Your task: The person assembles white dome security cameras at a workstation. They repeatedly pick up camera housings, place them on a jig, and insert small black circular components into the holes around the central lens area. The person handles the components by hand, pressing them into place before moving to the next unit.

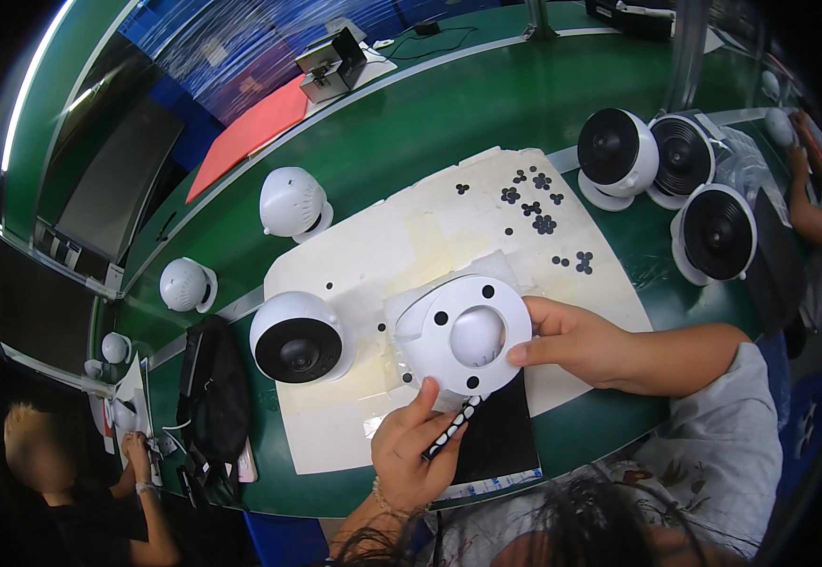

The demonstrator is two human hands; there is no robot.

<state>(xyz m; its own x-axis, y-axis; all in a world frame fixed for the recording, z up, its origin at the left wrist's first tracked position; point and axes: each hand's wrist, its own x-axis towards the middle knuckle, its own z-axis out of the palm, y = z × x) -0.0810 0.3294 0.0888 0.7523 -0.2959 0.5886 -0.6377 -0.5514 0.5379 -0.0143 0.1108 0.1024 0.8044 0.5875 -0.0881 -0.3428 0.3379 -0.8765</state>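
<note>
Over the green counter (605,416), mid-frame, the right hand (571,348) grips a white device base (432,348); left-hand (413,455) fingers pinch a dotted strip (455,427). Sticking black pads (441,318) seems underway; the next likely needs careful aligning.

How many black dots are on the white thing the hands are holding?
3 that I can see: a top dot, a left dot and a bottom dot near the left hand. Another might hide under the right hand.
</note>
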